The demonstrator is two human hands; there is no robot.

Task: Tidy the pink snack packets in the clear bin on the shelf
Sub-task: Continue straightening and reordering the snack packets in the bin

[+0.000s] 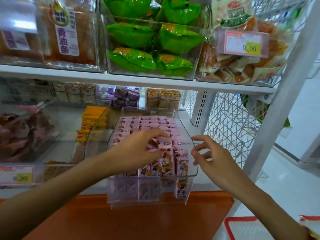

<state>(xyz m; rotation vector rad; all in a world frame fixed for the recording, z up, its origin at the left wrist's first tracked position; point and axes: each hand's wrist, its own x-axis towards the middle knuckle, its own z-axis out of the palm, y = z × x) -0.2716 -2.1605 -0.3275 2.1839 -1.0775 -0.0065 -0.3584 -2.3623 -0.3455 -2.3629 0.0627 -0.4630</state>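
The job looks well along, to my eye: the pink snack packets (149, 125) at the back of the clear bin (194, 163) stand in neat upright rows; what seems left is the front, where a few packets lean and one is lifted out of line; the bin itself sits on the lower shelf (138, 80), pulled forward over the orange ledge (138, 220), between yellow packets (93, 118) on one side and a white wire side panel (228, 122) on the other. The left hand (138, 149) reaches in, fingers and thumb pinching a pink packet near the front rows; the right hand (211, 156) hovers at the bin's right wall, fingers loosely spread and holding nothing. The packets are small, pale pink, with a cartoon print in brown and orange on their faces.
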